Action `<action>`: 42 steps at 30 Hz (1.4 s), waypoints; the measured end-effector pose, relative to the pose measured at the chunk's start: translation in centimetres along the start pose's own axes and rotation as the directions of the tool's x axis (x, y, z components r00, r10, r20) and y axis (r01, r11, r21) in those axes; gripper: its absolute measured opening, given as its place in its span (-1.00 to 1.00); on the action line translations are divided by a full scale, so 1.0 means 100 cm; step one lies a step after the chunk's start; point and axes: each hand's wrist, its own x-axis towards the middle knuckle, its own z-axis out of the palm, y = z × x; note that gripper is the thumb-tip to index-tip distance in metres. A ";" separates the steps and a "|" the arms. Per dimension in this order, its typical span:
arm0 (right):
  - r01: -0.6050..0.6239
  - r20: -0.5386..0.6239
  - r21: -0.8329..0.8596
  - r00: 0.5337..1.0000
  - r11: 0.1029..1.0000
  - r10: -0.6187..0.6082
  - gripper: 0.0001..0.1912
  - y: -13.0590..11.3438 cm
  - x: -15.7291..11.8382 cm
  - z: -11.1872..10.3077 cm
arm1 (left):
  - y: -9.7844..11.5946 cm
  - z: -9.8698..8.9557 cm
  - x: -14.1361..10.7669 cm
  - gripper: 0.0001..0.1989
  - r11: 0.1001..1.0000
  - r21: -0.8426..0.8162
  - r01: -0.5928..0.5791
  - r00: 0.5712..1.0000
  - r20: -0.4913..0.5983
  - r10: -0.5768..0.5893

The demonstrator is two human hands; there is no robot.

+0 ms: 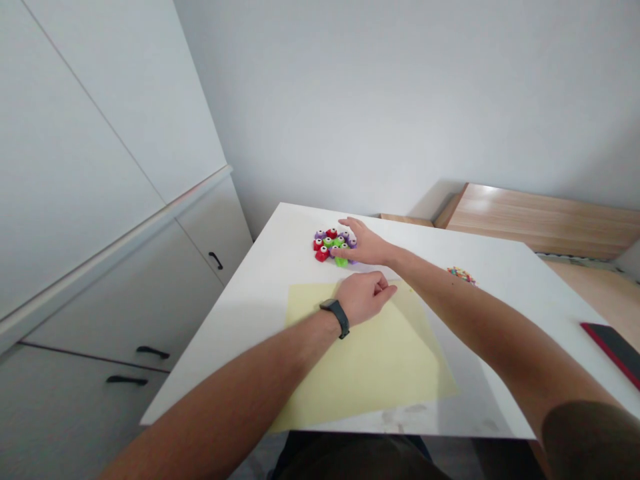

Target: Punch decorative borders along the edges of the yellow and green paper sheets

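Several small red, green and purple pieces with eye-like white tops (328, 242) are bunched together on the white table (260, 280). My right hand (369, 244) reaches over the right side of this bunch, fingers spread, with nothing held between them that I can see. Nearer to me, my left hand (361, 297), with a dark band on its wrist, rests over the upper part of a pale yellow sheet (370, 367). Its fingers are curled in, and whatever they hold, if anything, is hidden.
A small pile of multicoloured bits (463, 275) lies beyond my right forearm. At the right edge is a dark, red-edged flat object (613, 350). Wooden furniture (540, 217) stands behind on the right, white cabinets (100, 320) on the left.
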 end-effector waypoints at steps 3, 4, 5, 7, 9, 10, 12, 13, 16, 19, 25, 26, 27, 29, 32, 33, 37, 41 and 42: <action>0.015 -0.047 -0.004 0.999 1.000 -0.016 -0.10 0.006 -0.016 -0.018 | -0.001 0.001 0.000 -0.66 1.000 -0.014 0.011 1.000 0.004 -0.011; 0.016 -0.074 -0.015 0.997 1.000 -0.018 -0.15 0.008 -0.023 -0.024 | -0.001 0.001 0.000 -0.66 1.000 -0.016 0.010 1.000 0.003 -0.010; 0.019 -0.092 -0.035 0.996 0.999 -0.023 -0.19 0.009 -0.032 -0.031 | -0.001 0.001 -0.001 -0.66 1.000 -0.017 0.008 1.000 0.001 -0.008; 0.003 -0.140 -0.079 0.990 0.997 -0.014 -0.29 0.012 -0.053 -0.044 | -0.002 0.001 -0.001 -0.66 1.000 -0.015 0.002 1.000 -0.004 -0.002; -0.047 -0.171 -0.141 0.985 0.989 0.023 -0.39 0.016 -0.077 -0.056 | -0.002 0.001 -0.001 -0.65 1.000 -0.003 -0.010 1.000 -0.009 0.010; -0.089 -0.169 -0.176 0.984 0.980 0.059 -0.43 0.019 -0.091 -0.062 | -0.002 0.001 -0.001 -0.65 1.000 0.005 -0.014 1.000 -0.011 0.014; -0.181 -0.154 -0.287 0.978 0.941 0.142 -0.42 0.029 -0.116 -0.069 | -0.001 0.000 -0.001 -0.65 1.000 0.017 -0.013 1.000 -0.010 0.013; -0.222 -0.131 -0.352 0.974 0.909 0.187 -0.41 0.036 -0.128 -0.071 | -0.001 0.000 -0.001 -0.65 1.000 0.020 -0.006 1.000 -0.008 0.006; -0.335 -0.111 -0.472 0.940 0.815 0.322 -0.46 0.057 -0.156 -0.072 | -0.001 0.001 0.000 -0.64 1.000 0.017 0.013 1.000 0.005 -0.013; -0.376 -0.060 -0.484 0.915 0.790 0.399 -0.59 0.070 -0.166 -0.067 | -0.001 0.001 0.000 -0.64 1.000 0.016 0.008 1.000 -0.001 -0.008; -0.345 -0.134 -0.394 0.939 0.852 0.318 -0.68 0.044 -0.139 -0.057 | -0.002 0.002 -0.001 -0.64 1.000 0.002 -0.001 1.000 -0.008 0.001; -0.320 -0.134 -0.378 0.947 0.869 0.291 -0.67 0.037 -0.129 -0.054 | -0.002 0.002 0.000 -0.64 1.000 -0.003 -0.001 1.000 -0.007 0.001; -0.299 -0.130 -0.372 0.954 0.879 0.270 -0.66 0.030 -0.119 -0.051 | -0.002 0.003 0.000 -0.65 1.000 -0.009 -0.003 1.000 -0.006 0.002; -0.256 -0.110 -0.348 0.966 0.902 0.232 -0.65 0.018 -0.096 -0.041 | -0.003 0.003 0.000 -0.66 1.000 -0.023 -0.003 1.000 -0.004 0.003; -0.239 -0.107 -0.283 0.970 0.929 0.217 -0.62 0.008 -0.065 -0.027 | -0.003 0.003 0.001 -0.67 0.999 -0.039 0.006 1.000 0.002 -0.006; -0.241 -0.113 -0.256 0.969 0.936 0.218 -0.61 0.006 -0.058 -0.024 | -0.003 0.003 0.001 -0.67 0.999 -0.042 0.006 1.000 0.001 -0.006; -0.222 -0.157 -0.175 0.968 0.959 0.196 -0.61 0.008 -0.055 -0.021 | -0.003 0.003 0.001 -0.69 0.999 -0.042 -0.007 1.000 -0.008 0.007; -0.249 -0.128 -0.228 0.966 0.941 0.224 -0.65 0.021 -0.086 -0.037 | -0.003 0.003 0.001 -0.67 1.000 -0.009 -0.020 1.000 -0.011 0.020; -0.257 -0.093 -0.248 0.966 0.934 0.241 -0.65 0.024 -0.097 -0.042 | -0.004 0.003 0.001 -0.68 1.000 0.003 -0.023 1.000 -0.013 0.023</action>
